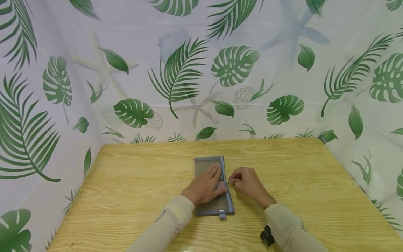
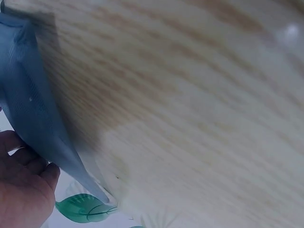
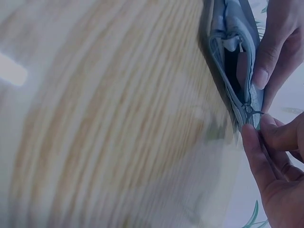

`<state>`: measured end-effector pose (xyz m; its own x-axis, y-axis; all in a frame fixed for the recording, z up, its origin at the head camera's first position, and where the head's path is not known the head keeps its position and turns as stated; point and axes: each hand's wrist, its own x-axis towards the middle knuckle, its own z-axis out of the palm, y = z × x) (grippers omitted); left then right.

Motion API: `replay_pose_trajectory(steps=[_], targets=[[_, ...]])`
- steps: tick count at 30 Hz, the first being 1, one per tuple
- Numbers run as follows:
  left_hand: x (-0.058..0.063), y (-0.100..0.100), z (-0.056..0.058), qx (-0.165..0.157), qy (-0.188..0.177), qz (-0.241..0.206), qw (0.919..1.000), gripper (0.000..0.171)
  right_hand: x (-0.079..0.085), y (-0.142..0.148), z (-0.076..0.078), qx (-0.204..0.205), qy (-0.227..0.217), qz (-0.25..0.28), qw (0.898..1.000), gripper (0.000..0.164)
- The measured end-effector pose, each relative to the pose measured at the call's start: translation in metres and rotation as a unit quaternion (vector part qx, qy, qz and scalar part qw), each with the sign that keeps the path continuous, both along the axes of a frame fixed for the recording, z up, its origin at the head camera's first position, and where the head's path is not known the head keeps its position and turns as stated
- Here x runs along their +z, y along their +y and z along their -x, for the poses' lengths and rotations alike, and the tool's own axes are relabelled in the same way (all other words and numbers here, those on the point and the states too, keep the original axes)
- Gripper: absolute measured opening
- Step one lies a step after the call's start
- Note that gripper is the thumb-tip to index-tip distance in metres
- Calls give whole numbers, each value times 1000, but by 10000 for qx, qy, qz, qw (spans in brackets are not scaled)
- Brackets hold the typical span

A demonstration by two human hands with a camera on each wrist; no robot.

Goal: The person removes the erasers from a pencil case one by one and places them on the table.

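Note:
A grey-blue zip pouch with a see-through panel lies lengthwise on the table. My left hand rests on top of it, its fingers extended towards the zipped right edge. At that edge my right hand pinches the zipper pull between thumb and forefinger. The right wrist view shows the pouch mouth gaping on one side of the pull. Something pinkish shows inside; its kind is unclear. A small fabric tab sticks out at the pouch's near end.
The wood-grain table spreads around the pouch. White cloth printed with green leaves hangs behind it and at both sides. A small black device sits beside my right sleeve.

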<state>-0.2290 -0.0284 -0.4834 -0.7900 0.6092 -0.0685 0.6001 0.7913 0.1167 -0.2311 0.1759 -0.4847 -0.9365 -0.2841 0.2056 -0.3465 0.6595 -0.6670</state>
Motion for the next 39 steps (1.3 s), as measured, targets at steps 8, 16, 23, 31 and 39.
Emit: replay_pose_trajectory(steps=[8, 16, 23, 31, 39], targets=[[-1, -1, 2, 95, -307, -145, 9994, 79, 0, -7, 0, -237, 112, -123, 9996, 19], [-3, 0, 3, 135, -333, -117, 9993, 81, -2, -10, 2, -358, 330, -199, 9986, 21], [-2, 0, 3, 117, -340, -133, 9993, 80, -1, -12, 2, -455, 399, -143, 9981, 20], [0, 1, 2, 157, -383, -170, 9990, 80, -1, -13, 5, -616, 399, -100, 9973, 20], [-2, 0, 2, 132, -360, -203, 9991, 80, -3, -15, 9, -715, 358, -50, 9968, 18]])
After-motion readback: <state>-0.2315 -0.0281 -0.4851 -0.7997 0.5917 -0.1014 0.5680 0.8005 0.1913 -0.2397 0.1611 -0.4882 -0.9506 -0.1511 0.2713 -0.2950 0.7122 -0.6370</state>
